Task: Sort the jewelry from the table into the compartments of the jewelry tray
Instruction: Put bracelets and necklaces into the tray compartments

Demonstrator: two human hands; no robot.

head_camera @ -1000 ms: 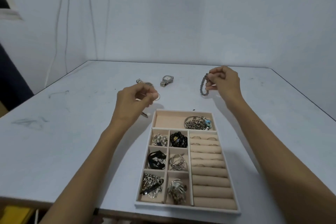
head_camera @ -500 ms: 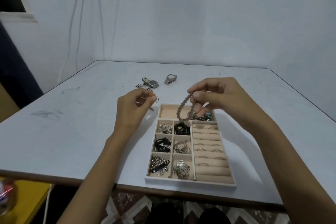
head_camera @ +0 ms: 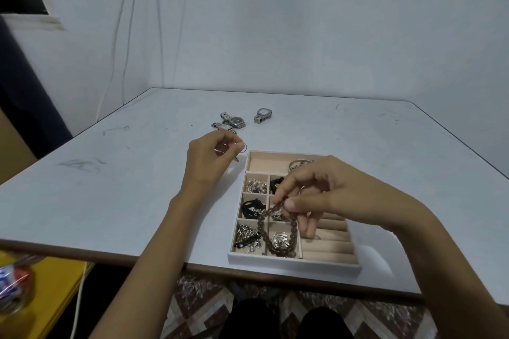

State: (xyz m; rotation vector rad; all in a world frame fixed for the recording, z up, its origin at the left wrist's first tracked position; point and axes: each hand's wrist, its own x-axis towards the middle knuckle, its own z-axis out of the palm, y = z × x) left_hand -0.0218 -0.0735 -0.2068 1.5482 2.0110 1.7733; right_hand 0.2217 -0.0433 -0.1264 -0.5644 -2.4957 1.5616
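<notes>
White table: tray mostly filled; watches remain far; my right hand pinches bead bracelet, left hand pinches ring

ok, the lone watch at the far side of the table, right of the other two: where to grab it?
Take the watch by its case, pinching across the two sides from above. It lies flat, face up, with the band trailing toward the near left, so the case is the stiffest, tallest part. It stands apart from the other watches, so nothing crowds the approach.
</notes>
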